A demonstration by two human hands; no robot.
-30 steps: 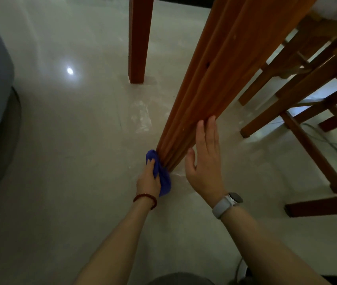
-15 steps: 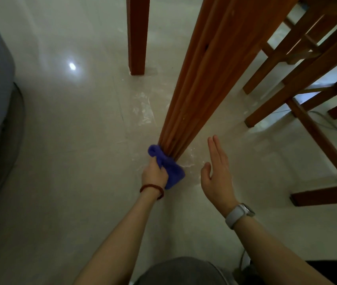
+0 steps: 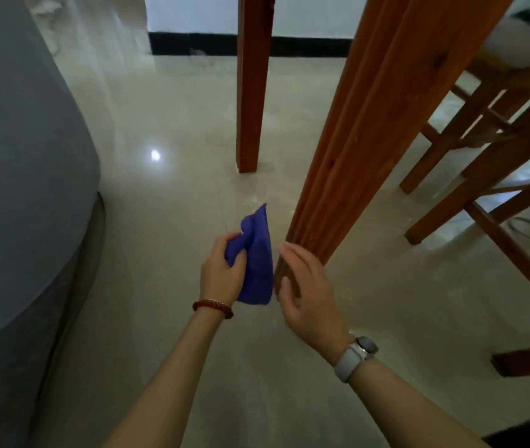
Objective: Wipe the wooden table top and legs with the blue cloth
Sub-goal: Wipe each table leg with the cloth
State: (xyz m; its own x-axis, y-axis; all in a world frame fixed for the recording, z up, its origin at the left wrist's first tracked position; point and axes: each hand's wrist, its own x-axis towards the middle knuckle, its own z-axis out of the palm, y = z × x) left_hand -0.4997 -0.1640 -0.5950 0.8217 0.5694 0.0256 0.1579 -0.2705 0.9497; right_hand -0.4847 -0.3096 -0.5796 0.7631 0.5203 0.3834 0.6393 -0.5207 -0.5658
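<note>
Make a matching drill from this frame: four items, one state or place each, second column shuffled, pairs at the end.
Items
1. blue cloth
2. right hand
3. bead bracelet
4. far table leg

States and places
A. open, fingers at the foot of the near table leg
B. standing upright on the floor, with no hand on it
C. bunched in the left hand, beside the near leg
D. around the left wrist

Pairs: 1-C, 2-A, 3-D, 4-B
</note>
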